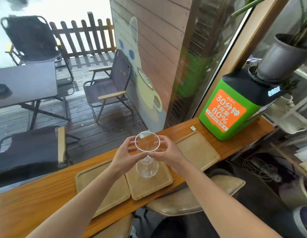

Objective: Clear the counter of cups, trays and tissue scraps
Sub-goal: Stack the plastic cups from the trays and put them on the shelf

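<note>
— Both hands are on the clear cup (147,143): our left hand (127,154) pinches its left side, our right hand (163,152) its right, fingers closed around the wall just below the rim.

— And where is it, relative to the counter?

— Lifted, mouth tilted toward us, its long axis running down to a second clear cup (147,169) that stands on the middle tray (163,182). The upper one sits directly over the lower; whether its base is already inside that mouth, we cannot tell.

— So the coming move is straight down that axis?

— We judge so, to nest them; both hands are equally near.

— What else is left?

— A left tray (90,179) touching the middle one, a right tray (197,150) further along, and a tissue scrap (193,128) on the wooden counter (46,191) beyond it, right of our hands.

— Any writing?

— The green box (223,109) at the far right carries an orange label reading "30分钟" and "80%".
</note>
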A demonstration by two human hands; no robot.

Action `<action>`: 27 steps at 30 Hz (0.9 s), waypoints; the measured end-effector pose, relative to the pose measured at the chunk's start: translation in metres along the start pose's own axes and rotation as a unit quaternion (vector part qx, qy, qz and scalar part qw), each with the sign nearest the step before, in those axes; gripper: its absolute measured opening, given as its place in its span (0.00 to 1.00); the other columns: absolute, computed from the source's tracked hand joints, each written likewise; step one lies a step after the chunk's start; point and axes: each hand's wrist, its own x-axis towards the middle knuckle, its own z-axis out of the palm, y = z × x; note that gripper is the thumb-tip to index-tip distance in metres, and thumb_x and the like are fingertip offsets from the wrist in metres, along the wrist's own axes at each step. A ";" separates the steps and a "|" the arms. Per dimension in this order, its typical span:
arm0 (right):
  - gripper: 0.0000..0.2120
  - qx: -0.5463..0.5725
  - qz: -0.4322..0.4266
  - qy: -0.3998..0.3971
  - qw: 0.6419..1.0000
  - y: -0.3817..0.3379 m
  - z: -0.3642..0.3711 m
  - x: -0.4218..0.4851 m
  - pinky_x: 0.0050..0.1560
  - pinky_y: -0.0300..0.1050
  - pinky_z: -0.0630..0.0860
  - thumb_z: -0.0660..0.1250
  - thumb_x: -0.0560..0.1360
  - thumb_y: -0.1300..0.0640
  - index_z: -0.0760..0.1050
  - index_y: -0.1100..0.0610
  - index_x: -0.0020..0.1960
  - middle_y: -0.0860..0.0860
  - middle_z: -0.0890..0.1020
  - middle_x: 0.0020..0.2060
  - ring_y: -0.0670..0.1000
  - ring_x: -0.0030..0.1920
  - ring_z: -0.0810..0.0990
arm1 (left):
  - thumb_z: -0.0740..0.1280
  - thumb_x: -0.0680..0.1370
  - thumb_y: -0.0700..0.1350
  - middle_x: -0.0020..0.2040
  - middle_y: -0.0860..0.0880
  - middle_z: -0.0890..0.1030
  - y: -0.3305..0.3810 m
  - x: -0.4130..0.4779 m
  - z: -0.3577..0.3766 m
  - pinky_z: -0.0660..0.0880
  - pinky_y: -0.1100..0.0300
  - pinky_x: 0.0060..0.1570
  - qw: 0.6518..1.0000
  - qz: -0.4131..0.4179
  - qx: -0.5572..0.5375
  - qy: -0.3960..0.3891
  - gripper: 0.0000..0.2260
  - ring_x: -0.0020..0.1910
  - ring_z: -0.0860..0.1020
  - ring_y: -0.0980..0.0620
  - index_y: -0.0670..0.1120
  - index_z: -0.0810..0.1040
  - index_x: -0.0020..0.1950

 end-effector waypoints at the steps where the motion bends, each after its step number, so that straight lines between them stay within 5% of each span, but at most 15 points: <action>1: 0.32 0.002 0.002 0.000 1.000 0.001 0.000 0.000 0.44 0.38 0.81 0.83 0.62 0.47 0.70 0.36 0.60 0.41 0.78 0.57 0.45 0.54 0.81 | 0.77 0.61 0.63 0.59 0.60 0.78 -0.001 0.000 0.000 0.77 0.61 0.49 1.000 0.000 -0.001 0.000 0.33 0.57 0.78 0.57 0.60 0.71 0.64; 8: 0.30 -0.014 0.000 0.001 1.000 0.003 -0.001 -0.004 0.43 0.36 0.80 0.82 0.62 0.47 0.70 0.34 0.58 0.39 0.77 0.57 0.45 0.55 0.80 | 0.77 0.63 0.62 0.60 0.59 0.78 -0.005 -0.004 0.001 0.78 0.58 0.52 1.000 0.008 0.014 0.002 0.34 0.58 0.78 0.56 0.58 0.71 0.66; 14: 0.32 -0.044 0.022 -0.007 0.999 0.017 0.003 -0.008 0.54 0.47 0.81 0.82 0.65 0.49 0.70 0.42 0.63 0.43 0.76 0.58 0.49 0.56 0.80 | 0.77 0.61 0.63 0.60 0.59 0.77 -0.021 -0.015 0.005 0.80 0.55 0.53 1.000 -0.013 0.014 0.001 0.35 0.57 0.79 0.55 0.58 0.71 0.65; 22: 0.33 -0.112 0.047 -0.016 0.992 0.039 0.008 -0.004 0.56 0.54 0.81 0.80 0.66 0.54 0.69 0.47 0.66 0.46 0.76 0.60 0.51 0.56 0.81 | 0.79 0.69 0.54 0.63 0.58 0.78 -0.050 -0.017 0.011 0.78 0.54 0.57 0.996 -0.034 0.086 -0.005 0.31 0.60 0.77 0.55 0.54 0.71 0.69; 27: 0.32 -0.180 0.033 0.003 0.983 0.047 0.011 0.000 0.52 0.45 0.81 0.80 0.66 0.55 0.70 0.46 0.65 0.45 0.74 0.60 0.47 0.53 0.79 | 0.77 0.71 0.52 0.64 0.58 0.75 -0.065 -0.014 0.017 0.72 0.67 0.49 0.988 -0.036 0.148 -0.002 0.30 0.58 0.75 0.57 0.56 0.68 0.70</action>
